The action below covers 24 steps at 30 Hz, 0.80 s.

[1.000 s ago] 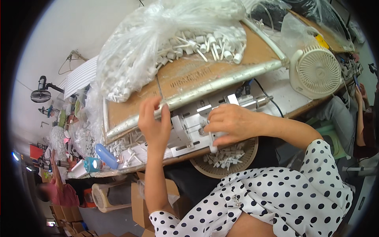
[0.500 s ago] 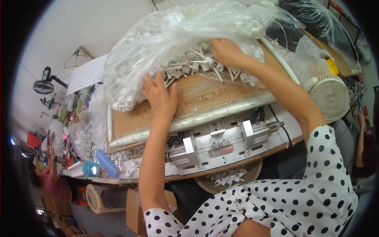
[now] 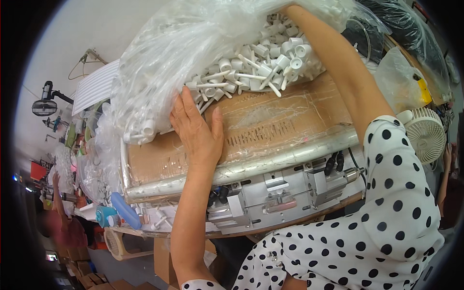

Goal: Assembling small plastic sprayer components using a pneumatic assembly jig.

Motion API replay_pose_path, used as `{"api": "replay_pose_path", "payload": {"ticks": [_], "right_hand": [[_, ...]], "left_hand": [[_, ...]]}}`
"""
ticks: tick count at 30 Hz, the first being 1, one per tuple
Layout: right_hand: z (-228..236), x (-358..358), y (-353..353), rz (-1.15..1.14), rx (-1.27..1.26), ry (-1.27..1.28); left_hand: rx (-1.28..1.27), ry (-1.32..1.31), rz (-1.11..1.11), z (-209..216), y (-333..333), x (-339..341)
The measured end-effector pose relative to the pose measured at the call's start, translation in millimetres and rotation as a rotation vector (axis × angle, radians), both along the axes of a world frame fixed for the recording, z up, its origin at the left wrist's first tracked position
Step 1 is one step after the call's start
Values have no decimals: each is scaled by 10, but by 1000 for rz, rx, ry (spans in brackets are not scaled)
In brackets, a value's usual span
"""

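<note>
A large clear plastic bag (image 3: 154, 72) lies open toward me on a cardboard-covered board (image 3: 270, 113). Many white caps with thin stems (image 3: 258, 70) spill from its mouth onto the cardboard. My left hand (image 3: 197, 133) lies at the bag's left edge, fingers stretched and thumb apart, its fingertips against the plastic beside the caps. Far up at the top edge, my right hand (image 3: 289, 9) reaches over the pile to the bag. Plastic and the picture's edge hide its fingers, so its grip does not show.
Along the board's front runs a plastic-wrapped rail (image 3: 251, 169). Before it sits a metal fixture (image 3: 278, 193) holding a small pinkish piece. A white fan (image 3: 424, 135) stands at the right, a blue bottle-like object (image 3: 125, 210) at the left. Another person (image 3: 67, 224) works at far left.
My right hand has moved up and away over the pile, and the bag's mouth is lifted back, exposing more caps. My left hand stays by the bag's left edge. The view has shifted slightly.
</note>
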State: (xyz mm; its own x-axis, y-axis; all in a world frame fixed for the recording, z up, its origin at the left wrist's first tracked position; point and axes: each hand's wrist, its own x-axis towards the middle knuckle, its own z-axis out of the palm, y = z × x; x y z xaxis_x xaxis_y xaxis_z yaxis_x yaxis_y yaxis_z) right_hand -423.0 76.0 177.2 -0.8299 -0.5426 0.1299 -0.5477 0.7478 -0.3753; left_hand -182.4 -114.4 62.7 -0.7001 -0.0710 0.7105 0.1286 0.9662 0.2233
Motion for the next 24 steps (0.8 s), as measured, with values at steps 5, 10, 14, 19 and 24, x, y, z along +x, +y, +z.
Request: {"api": "replay_pose_path", "payload": {"ticks": [5,10,14,19,24], "right_hand": [[-68,-39,111,83,16,-64],[-126,164,11,152,13,-111],[-179,560,-268,217,16,-145],[-233,824,-386,279,16,-208],[-225,818,-362,390,145,-171]], "left_hand": [[5,14,-29,8,0,5],[17,75,-29,-10,9,13],[-33,82,-10,-4,5,20],[-89,79,12,6,11,13],[-96,144,-66,50,-41,43]]}}
